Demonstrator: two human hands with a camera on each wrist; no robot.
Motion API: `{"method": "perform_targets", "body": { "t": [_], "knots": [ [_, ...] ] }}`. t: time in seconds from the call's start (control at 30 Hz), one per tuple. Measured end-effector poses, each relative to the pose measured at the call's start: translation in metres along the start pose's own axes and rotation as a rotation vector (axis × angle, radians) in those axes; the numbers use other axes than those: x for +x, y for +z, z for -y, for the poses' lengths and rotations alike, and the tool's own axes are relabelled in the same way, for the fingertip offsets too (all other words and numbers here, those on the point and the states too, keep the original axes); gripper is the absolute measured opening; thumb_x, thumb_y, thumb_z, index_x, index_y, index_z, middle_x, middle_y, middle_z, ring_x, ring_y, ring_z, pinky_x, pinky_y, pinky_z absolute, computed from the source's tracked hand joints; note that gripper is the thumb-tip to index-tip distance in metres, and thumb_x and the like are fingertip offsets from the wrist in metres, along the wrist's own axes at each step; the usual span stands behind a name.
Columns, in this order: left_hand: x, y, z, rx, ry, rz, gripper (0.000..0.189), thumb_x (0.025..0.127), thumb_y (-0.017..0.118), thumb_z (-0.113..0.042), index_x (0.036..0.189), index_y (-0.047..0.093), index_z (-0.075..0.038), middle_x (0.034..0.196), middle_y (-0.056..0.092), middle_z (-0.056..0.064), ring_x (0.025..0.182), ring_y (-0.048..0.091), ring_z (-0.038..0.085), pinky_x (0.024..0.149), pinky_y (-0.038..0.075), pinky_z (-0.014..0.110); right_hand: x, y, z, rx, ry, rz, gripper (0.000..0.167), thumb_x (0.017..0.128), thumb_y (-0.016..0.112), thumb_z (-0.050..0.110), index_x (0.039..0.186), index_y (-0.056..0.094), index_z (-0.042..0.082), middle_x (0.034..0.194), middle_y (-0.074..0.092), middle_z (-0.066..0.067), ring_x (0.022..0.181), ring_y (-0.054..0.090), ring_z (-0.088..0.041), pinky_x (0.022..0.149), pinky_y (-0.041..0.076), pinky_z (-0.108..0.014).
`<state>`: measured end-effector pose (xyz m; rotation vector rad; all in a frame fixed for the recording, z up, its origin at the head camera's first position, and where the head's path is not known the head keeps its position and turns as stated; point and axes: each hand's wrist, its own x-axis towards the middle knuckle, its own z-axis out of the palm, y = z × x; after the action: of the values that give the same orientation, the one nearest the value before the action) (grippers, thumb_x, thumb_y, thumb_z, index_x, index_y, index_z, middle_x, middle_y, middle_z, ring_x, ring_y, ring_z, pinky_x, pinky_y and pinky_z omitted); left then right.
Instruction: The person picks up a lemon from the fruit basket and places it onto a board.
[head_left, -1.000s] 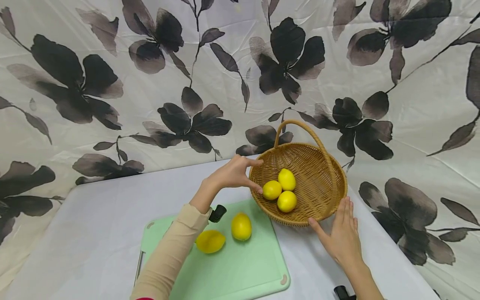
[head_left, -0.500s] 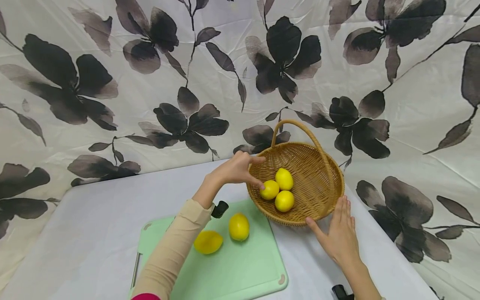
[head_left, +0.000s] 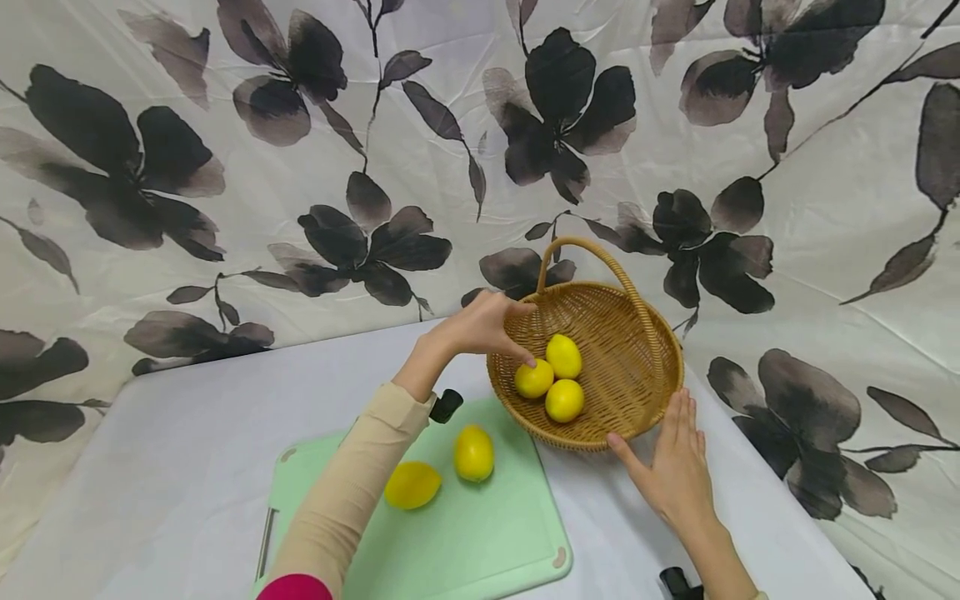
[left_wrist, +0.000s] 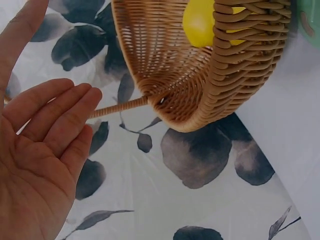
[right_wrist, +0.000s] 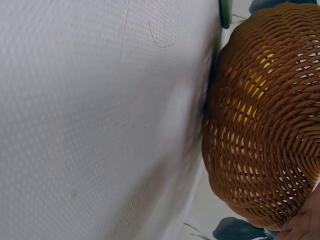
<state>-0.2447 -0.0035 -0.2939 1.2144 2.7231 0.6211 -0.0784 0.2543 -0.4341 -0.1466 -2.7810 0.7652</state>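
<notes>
A brown wicker basket [head_left: 626, 358] is tilted so its inside faces the head camera. Three lemons lie bunched at its left: a left lemon [head_left: 534, 381], an upper lemon [head_left: 564, 357] and a lower lemon [head_left: 565, 401]. Over the basket's left rim hovers my left hand [head_left: 483, 323], thumb apart from the fingers and its tip by the left lemon. The left wrist view shows that palm [left_wrist: 42, 150] with nothing held. My right hand [head_left: 678, 471] rests at the basket's lower right rim with fairly straight fingers; only part of this hand [right_wrist: 302, 220] shows in the right wrist view.
On the white-covered table [head_left: 202, 442], a light green cutting board [head_left: 480, 542] lies left of the basket. It bears two more lemons, one upright [head_left: 474, 454] and one sideways [head_left: 412, 485]. A floral cloth [head_left: 420, 100] hangs behind the table.
My left hand has moved slightly further over the basket, its thumb now at the left lemon's top. My right hand stays at the rim. The whole head view has shifted a little.
</notes>
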Motion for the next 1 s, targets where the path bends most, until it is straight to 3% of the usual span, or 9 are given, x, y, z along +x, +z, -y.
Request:
{"method": "perform_targets", "body": {
  "t": [0.1, 0.17, 0.27, 0.37, 0.5, 0.73, 0.83, 0.87, 1.0],
  "knots": [
    [0.006, 0.000, -0.002, 0.000, -0.008, 0.015, 0.081, 0.071, 0.084, -0.041, 0.136, 0.054, -0.005, 0.111, 0.070, 0.013, 0.060, 0.034, 0.010, 0.065, 0.039, 0.023, 0.000, 0.000, -0.001, 0.001, 0.000, -0.001, 0.113, 0.087, 0.056, 0.062, 0.150, -0.010, -0.005, 0.158, -0.013, -0.023, 0.148, -0.003, -0.041, 0.110, 0.017, -0.069],
    [0.009, 0.001, -0.002, -0.002, -0.012, 0.025, 0.081, 0.071, 0.084, -0.041, 0.137, 0.053, -0.006, 0.084, 0.068, 0.008, 0.054, 0.023, 0.011, 0.059, 0.033, 0.023, 0.000, 0.001, -0.001, -0.002, -0.001, -0.002, 0.113, 0.087, 0.056, 0.062, 0.150, -0.010, -0.005, 0.158, -0.013, -0.023, 0.148, -0.002, -0.041, 0.110, 0.018, -0.069],
    [0.014, 0.003, -0.003, 0.011, -0.006, 0.035, 0.082, 0.071, 0.084, -0.043, 0.137, 0.053, -0.006, 0.054, 0.042, -0.002, 0.050, 0.016, 0.009, 0.053, 0.026, 0.023, 0.000, 0.001, -0.002, -0.007, -0.002, -0.006, 0.113, 0.087, 0.056, 0.062, 0.150, -0.009, -0.005, 0.158, -0.012, -0.023, 0.148, -0.001, -0.041, 0.109, 0.019, -0.069],
    [0.019, 0.004, -0.003, 0.020, -0.010, 0.044, 0.083, 0.070, 0.083, -0.045, 0.137, 0.053, -0.006, 0.051, 0.034, -0.003, 0.051, 0.016, 0.009, 0.051, 0.024, 0.021, 0.000, 0.001, -0.002, -0.003, 0.000, -0.003, 0.113, 0.087, 0.056, 0.062, 0.150, -0.010, -0.005, 0.159, -0.011, -0.023, 0.148, -0.002, -0.041, 0.110, 0.018, -0.068],
    [0.024, 0.005, -0.004, 0.012, -0.014, 0.045, 0.082, 0.070, 0.084, -0.043, 0.136, 0.053, -0.006, 0.068, 0.061, 0.008, 0.053, 0.020, 0.009, 0.052, 0.026, 0.021, 0.000, 0.001, -0.003, 0.006, 0.000, -0.001, 0.114, 0.087, 0.057, 0.062, 0.150, -0.009, -0.005, 0.159, -0.011, -0.023, 0.148, -0.001, -0.041, 0.110, 0.017, -0.068],
    [0.040, 0.012, -0.007, -0.030, -0.013, 0.057, 0.081, 0.071, 0.084, -0.040, 0.137, 0.053, -0.007, 0.068, 0.063, 0.011, 0.052, 0.019, 0.011, 0.052, 0.028, 0.022, 0.001, -0.001, -0.003, -0.007, 0.005, 0.005, 0.114, 0.086, 0.057, 0.062, 0.150, -0.010, -0.004, 0.159, -0.012, -0.022, 0.147, 0.001, -0.043, 0.111, 0.017, -0.067],
    [0.047, 0.017, -0.008, -0.055, -0.010, 0.051, 0.079, 0.070, 0.085, -0.040, 0.136, 0.054, -0.008, 0.106, 0.071, 0.016, 0.064, 0.042, 0.014, 0.063, 0.037, 0.024, 0.001, -0.001, -0.003, -0.016, 0.015, 0.019, 0.114, 0.087, 0.056, 0.063, 0.150, -0.011, -0.003, 0.159, -0.013, -0.022, 0.147, 0.001, -0.042, 0.112, 0.016, -0.067],
    [0.049, 0.018, -0.009, -0.061, -0.010, 0.054, 0.079, 0.071, 0.084, -0.040, 0.136, 0.054, -0.008, 0.109, 0.071, 0.015, 0.072, 0.049, 0.015, 0.068, 0.040, 0.024, 0.001, -0.001, -0.003, -0.017, 0.016, 0.020, 0.114, 0.087, 0.056, 0.063, 0.150, -0.011, -0.004, 0.159, -0.013, -0.022, 0.147, 0.001, -0.043, 0.112, 0.016, -0.066],
    [0.056, 0.024, -0.009, -0.081, -0.021, 0.066, 0.078, 0.071, 0.084, -0.041, 0.137, 0.054, -0.010, 0.134, 0.060, 0.010, 0.086, 0.053, 0.019, 0.073, 0.042, 0.027, 0.000, -0.001, -0.003, -0.028, 0.022, 0.026, 0.114, 0.086, 0.056, 0.064, 0.151, -0.010, -0.004, 0.159, -0.013, -0.021, 0.148, 0.001, -0.042, 0.113, 0.016, -0.066]
  ]
}}
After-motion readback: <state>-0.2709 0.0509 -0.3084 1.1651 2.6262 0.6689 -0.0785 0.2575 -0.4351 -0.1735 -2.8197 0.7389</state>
